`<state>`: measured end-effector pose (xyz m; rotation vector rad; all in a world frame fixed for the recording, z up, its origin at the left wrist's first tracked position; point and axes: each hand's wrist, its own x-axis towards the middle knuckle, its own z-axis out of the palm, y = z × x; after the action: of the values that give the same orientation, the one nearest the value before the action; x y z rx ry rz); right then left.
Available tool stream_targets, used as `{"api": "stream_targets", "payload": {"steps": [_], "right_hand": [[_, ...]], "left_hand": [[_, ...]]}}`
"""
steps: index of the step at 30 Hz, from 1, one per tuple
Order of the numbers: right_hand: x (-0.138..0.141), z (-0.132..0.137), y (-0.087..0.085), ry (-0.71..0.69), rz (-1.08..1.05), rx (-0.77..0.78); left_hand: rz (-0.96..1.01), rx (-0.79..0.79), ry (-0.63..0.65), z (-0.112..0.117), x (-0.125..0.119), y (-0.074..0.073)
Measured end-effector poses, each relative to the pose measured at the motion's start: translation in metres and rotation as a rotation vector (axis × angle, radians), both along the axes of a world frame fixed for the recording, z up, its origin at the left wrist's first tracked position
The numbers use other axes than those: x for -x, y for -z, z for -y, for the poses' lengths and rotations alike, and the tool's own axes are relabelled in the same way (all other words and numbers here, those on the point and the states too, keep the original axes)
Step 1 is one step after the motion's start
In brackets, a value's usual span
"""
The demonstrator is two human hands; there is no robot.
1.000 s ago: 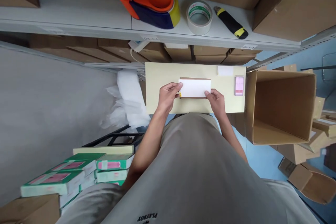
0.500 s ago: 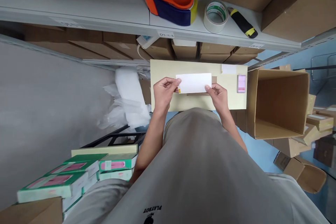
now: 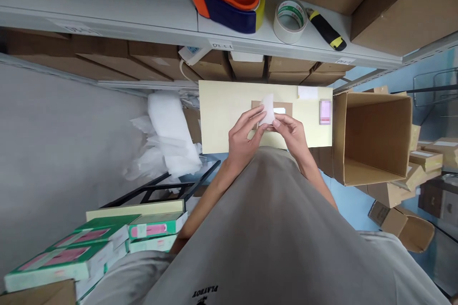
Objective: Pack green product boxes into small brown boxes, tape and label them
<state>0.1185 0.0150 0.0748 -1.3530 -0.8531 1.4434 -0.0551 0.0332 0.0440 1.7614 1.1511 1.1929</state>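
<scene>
My left hand (image 3: 245,136) and my right hand (image 3: 290,132) meet over a pale yellow board (image 3: 222,119). Between their fingertips they pinch a small white paper (image 3: 267,107), crumpled or folded and standing up. Just behind the paper a flat brown cardboard piece (image 3: 284,105) with a white label lies on the board. A pink card (image 3: 325,111) and a white slip (image 3: 307,93) lie on the board's right part.
An open cardboard box (image 3: 372,138) stands to the right. On the grey shelf (image 3: 107,9) above lie a tape dispenser (image 3: 225,2), a tape roll (image 3: 290,21) and a utility knife (image 3: 325,29). Green boxes (image 3: 89,248) are stacked at lower left, white foam wrap (image 3: 168,133) beside the board.
The white paper was held flat and wide between both hands. Now the hands have come together and the paper is folded or bunched small between the fingertips, baring the brown cardboard beneath.
</scene>
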Motion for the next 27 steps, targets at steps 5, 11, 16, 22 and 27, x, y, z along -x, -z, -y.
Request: {"api": "stream_targets", "payload": {"steps": [5,11,16,22,27], "right_hand": [[-0.012,0.006,-0.004,-0.058,0.002,0.019],[-0.02,0.007,-0.006,-0.087,0.011,0.013],[-0.024,0.006,-0.007,-0.101,0.0,0.006],[-0.027,0.006,-0.003,-0.134,0.002,0.007],[-0.028,0.007,0.0,-0.146,0.013,-0.02]], "left_hand": [[-0.006,0.056,0.058,0.0,0.007,-0.007],[-0.012,0.077,0.079,0.002,0.005,-0.009],[-0.016,0.063,0.066,0.005,0.002,-0.009],[-0.023,0.124,0.051,0.008,0.002,-0.011],[-0.029,0.098,0.055,0.011,0.002,-0.013]]}}
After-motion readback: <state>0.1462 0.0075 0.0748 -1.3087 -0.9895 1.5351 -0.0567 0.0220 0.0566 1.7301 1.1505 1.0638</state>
